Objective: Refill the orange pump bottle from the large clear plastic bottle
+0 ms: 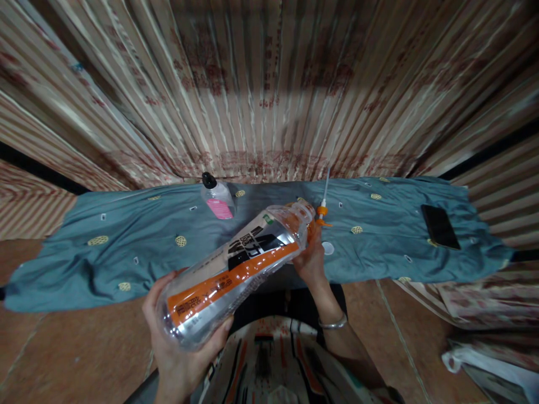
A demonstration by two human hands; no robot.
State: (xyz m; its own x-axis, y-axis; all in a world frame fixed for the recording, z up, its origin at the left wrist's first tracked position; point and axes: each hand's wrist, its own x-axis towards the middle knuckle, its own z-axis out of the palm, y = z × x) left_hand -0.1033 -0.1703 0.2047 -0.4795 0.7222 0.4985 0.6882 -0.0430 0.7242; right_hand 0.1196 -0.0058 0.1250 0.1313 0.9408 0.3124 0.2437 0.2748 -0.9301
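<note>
A large clear plastic bottle (248,252) with an orange and silver label is tilted, its base low on the left and its neck up on the right. My left hand (181,348) is wrapped round its base. At the neck end, my right hand (310,255) is closed around an orange see-through container (312,229), mostly hidden behind the neck and fingers. Just beyond that hand lies an orange and white pump head (322,212) with a long thin tube. Beside the wrist is a small white disc (328,248).
A small bottle (219,203) with a black cap and pink label stands at the back left of the cloth-covered table (147,247). On the right lies a black phone (440,225). A patterned curtain (269,112) hangs along the back edge.
</note>
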